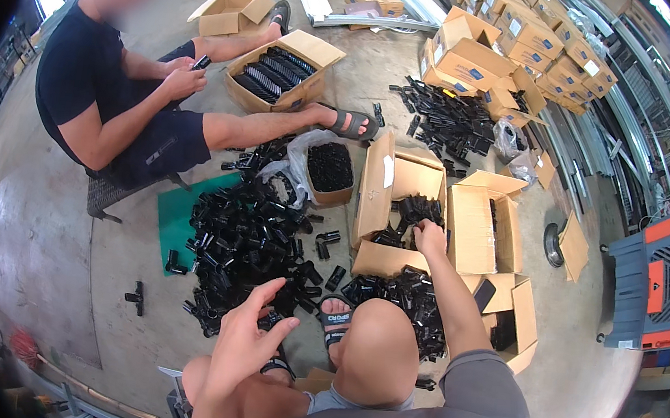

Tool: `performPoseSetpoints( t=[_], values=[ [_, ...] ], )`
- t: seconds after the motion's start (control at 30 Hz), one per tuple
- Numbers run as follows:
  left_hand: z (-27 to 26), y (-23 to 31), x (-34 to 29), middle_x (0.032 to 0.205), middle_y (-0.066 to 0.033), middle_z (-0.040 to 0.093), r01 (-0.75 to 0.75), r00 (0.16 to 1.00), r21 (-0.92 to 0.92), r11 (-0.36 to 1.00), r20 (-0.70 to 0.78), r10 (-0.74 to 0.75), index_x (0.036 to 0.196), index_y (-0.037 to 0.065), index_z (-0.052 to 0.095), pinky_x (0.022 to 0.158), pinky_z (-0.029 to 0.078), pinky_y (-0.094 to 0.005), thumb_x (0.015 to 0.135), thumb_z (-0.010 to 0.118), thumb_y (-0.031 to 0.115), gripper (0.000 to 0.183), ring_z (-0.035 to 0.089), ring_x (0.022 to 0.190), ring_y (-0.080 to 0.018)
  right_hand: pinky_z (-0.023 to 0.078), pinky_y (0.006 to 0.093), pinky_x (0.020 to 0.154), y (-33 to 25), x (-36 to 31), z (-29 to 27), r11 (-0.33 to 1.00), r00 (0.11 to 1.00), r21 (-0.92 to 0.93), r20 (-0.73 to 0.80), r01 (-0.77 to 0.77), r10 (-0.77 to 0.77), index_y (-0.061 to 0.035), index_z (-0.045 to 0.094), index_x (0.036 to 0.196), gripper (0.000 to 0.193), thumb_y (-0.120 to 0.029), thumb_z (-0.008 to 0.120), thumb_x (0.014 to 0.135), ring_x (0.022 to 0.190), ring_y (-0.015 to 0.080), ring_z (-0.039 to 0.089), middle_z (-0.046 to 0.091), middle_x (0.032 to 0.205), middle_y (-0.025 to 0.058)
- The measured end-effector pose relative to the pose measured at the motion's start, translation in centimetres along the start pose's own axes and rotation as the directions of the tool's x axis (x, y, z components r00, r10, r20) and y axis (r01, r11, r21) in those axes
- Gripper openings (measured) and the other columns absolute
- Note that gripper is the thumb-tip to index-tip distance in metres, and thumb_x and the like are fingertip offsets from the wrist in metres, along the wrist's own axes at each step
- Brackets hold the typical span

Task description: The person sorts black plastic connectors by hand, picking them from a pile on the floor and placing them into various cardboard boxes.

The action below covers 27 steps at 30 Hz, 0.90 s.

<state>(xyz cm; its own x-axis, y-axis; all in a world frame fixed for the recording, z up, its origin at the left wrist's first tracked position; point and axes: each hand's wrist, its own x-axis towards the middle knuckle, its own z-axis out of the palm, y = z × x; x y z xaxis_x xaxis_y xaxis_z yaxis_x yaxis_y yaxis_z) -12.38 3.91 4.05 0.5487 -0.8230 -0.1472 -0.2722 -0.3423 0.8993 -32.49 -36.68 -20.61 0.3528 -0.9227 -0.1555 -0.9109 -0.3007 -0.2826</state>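
My left hand (251,336) is raised over the near side of a large pile of black, elbow-shaped plastic-looking pieces (243,232). Its fingers are apart and hold nothing. My right hand (430,238) reaches down into an open cardboard box (395,259), its fingers drawn together at a cluster of black pieces (416,210) inside. The fingertips are partly hidden, so what they grip cannot be made out. A second heap of black pieces (414,307) lies on the floor in front of that box, beside my right knee.
Another open box (471,231) adjoins on the right, with a phone (484,293) nearby. At the left a seated person (94,94) handles a small black piece near a filled box (281,101). A blue-orange tool case (663,276) stands far right; stacked cartons (525,33) are behind.
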Motion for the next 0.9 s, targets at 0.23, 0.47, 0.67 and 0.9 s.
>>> performPoseSetpoints(
  t=[0.23, 0.47, 0.67, 0.9],
  values=[
    [0.3, 0.2, 1.0, 0.122, -0.0197, 0.067, 0.048, 0.999, 0.097, 0.994, 0.01, -0.049, 0.136, 0.008, 0.055, 0.087, 0.057, -0.0381, 0.083, 0.078, 0.021, 0.059, 0.07, 0.101, -0.0345, 0.057, 0.0439, 0.084, -2.3, 2.5, 4.4, 0.974, 0.994, -0.225, -0.088, 0.041, -0.062, -0.0083, 0.066, 0.102, 0.026, -0.028, 0.072, 0.087, 0.104, 0.032, 0.065, 0.063, 0.108, 0.0117],
    [0.3, -0.6, 1.4, 0.121, -0.0205, 0.067, -0.007, 1.0, 0.166, 0.986, -0.012, 0.009, 0.132, 0.007, 0.059, 0.083, 0.056, -0.0367, 0.081, 0.079, 0.02, 0.057, 0.07, 0.097, -0.0341, 0.053, 0.0442, 0.084, -2.3, 1.8, 5.2, 0.999, 0.968, -0.013, -0.245, 0.05, -0.051, -0.0057, 0.07, 0.095, 0.024, -0.028, 0.073, 0.085, 0.099, 0.0315, 0.065, 0.064, 0.102, 0.0131],
    [0.5, 0.2, 1.5, 0.126, -0.0197, 0.065, -0.035, 0.999, 0.162, 0.986, 0.014, 0.034, 0.134, 0.006, 0.058, 0.086, 0.055, -0.0389, 0.082, 0.079, 0.02, 0.059, 0.068, 0.102, -0.0359, 0.046, 0.0282, 0.066, -3.5, -1.1, -1.6, 0.737, 0.982, 0.676, -0.156, 0.025, 0.11, -0.0002, 0.067, 0.082, 0.027, -0.026, 0.074, 0.087, 0.068, 0.0115, 0.057, 0.063, 0.074, 0.004],
    [1.3, 0.1, 1.3, 0.139, -0.0209, 0.056, -0.273, 0.957, 0.15, 0.95, -0.06, 0.284, 0.146, 0.004, 0.047, 0.092, 0.055, -0.0365, 0.079, 0.082, 0.014, 0.076, 0.063, 0.119, -0.032, 0.041, 0.0236, 0.059, -13.7, -11.7, -16.4, 0.483, 0.862, 0.826, -0.008, 0.291, -0.506, -0.001, 0.064, 0.081, 0.016, -0.012, 0.075, 0.086, 0.063, 0.0044, 0.05, 0.06, 0.072, -0.0031]
  ],
)
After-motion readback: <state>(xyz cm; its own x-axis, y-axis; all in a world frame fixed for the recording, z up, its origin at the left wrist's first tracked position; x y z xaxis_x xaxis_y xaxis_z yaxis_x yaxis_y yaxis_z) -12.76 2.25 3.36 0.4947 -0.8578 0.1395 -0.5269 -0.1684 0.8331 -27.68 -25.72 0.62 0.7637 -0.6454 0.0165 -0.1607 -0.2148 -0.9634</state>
